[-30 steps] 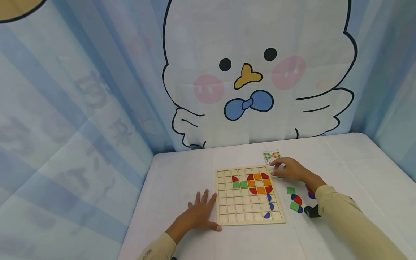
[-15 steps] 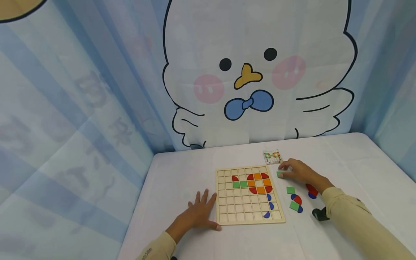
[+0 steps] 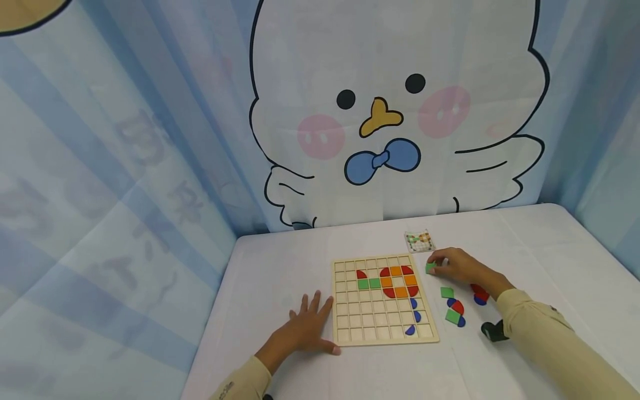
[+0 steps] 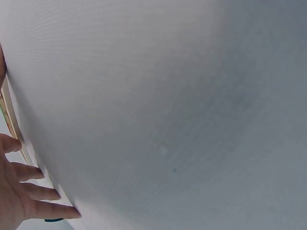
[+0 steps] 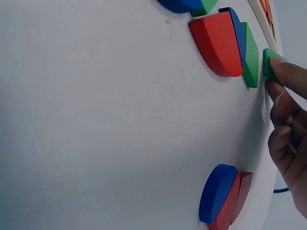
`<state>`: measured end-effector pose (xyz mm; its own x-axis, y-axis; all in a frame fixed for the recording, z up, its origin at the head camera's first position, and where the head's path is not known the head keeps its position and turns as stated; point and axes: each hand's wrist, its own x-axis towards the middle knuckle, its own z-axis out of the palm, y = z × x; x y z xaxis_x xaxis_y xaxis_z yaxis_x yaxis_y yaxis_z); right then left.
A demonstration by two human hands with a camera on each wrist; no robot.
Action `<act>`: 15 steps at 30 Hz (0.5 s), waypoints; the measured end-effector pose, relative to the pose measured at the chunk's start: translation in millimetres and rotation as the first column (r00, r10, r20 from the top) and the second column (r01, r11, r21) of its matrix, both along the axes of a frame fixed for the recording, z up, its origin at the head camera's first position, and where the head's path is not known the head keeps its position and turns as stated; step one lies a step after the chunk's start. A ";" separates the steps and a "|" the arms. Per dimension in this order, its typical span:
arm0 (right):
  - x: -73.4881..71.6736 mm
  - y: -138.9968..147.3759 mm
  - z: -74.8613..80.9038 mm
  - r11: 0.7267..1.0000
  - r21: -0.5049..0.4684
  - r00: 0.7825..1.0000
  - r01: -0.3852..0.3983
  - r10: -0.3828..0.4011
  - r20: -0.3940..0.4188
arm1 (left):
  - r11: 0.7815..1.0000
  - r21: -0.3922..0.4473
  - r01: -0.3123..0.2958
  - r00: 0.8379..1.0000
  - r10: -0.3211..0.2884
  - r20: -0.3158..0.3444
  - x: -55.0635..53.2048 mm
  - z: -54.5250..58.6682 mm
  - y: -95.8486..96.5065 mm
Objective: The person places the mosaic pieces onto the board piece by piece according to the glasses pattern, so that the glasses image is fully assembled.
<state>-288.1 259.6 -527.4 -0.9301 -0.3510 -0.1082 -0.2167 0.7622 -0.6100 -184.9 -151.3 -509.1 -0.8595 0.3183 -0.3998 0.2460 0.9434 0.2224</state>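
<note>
My right hand (image 3: 457, 265) pinches a green square block (image 5: 268, 66) between thumb and fingertips, just right of the wooden grid board (image 3: 350, 336). With fingers spread, my left hand (image 3: 308, 328) rests on the table against the board's left edge. Set in the board are orange squares (image 3: 396, 271), red quarter-round blocks (image 3: 407, 270) and two green squares (image 3: 369, 284). Several blue half-round blocks (image 3: 410, 330) lie at its lower right. In the left wrist view the spread fingers (image 4: 43, 193) touch the white cloth.
A small pattern card (image 3: 419, 241) lies behind the board's far right corner. Loose blocks lie to the right: green squares (image 3: 447, 293), a red quarter-round block (image 5: 218, 44) and blue half-rounds (image 5: 216, 192). A patterned curtain (image 3: 320, 200) stands behind the table.
My right hand has drawn back rightward from the board's far right corner, and the green square block now shows tilted up in its fingers. The left hand stays put.
</note>
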 end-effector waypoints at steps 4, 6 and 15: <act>0.8 -1.3 1.3 1.000 -0.018 1.000 -0.019 0.019 0.001 | 1.000 -0.001 0.000 1.000 0.000 -0.004 -0.8 -0.2 0.9; 1.4 -2.8 2.1 0.999 -0.029 0.999 -0.034 0.033 -0.006 | 1.000 -0.001 0.001 1.000 -0.001 -0.008 -0.9 0.0 1.5; 4.1 -15.1 10.6 0.995 -0.085 0.997 -0.058 0.062 0.042 | 1.000 0.001 -0.017 1.000 0.017 -0.013 -2.0 -2.9 3.9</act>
